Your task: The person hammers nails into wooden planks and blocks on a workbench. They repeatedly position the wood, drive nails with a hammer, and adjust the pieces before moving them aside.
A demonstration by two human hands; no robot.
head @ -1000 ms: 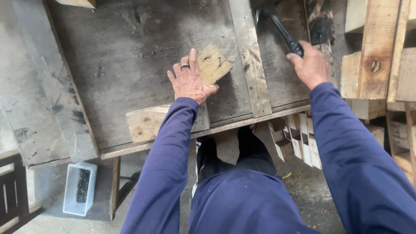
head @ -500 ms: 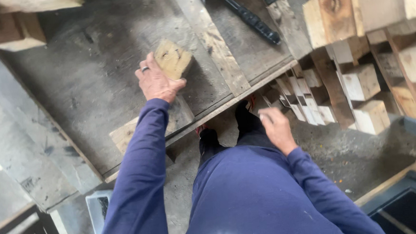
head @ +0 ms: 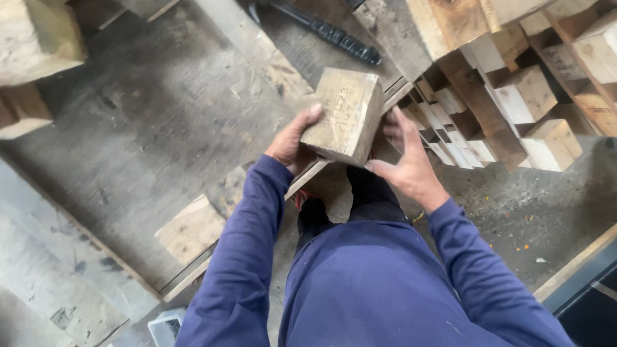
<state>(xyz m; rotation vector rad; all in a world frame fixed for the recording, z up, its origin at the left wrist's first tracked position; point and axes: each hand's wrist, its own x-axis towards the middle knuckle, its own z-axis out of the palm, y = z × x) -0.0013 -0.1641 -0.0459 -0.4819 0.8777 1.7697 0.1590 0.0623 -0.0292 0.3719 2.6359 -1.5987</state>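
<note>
At the far left corner of the desk (head: 144, 126), a worn grey wooden surface, we see two large weathered timber blocks (head: 16, 41) stacked, one above the other. Along the desk's near edge lies a pale offcut of wood (head: 190, 229), partly overhanging, and below that edge a small white plastic container (head: 163, 332) sits on the floor. A long grey plank (head: 245, 39) runs diagonally across the desk toward its near edge.

Our left hand (head: 289, 143), sleeved in dark blue, grips the left side of a squared wooden block (head: 344, 115); the thumb lies over its top edge and the fingers are curled under it, closed on the wood. The block is lifted clear of the desk, tilted, just above the desk's near right edge, its broad pale face turned up toward us with faint pencil marks on it. Our right hand (head: 406, 158) supports the block's right and lower side, fingers spread wide and pressed against the wood.

Beyond the block, near the desk's far right, a black-handled tool (head: 329, 33) lies on the boards. To the right of the desk we see rows of cut wooden blocks (head: 530, 105) stacked in a pile above the gritty concrete floor (head: 536, 218).
</note>
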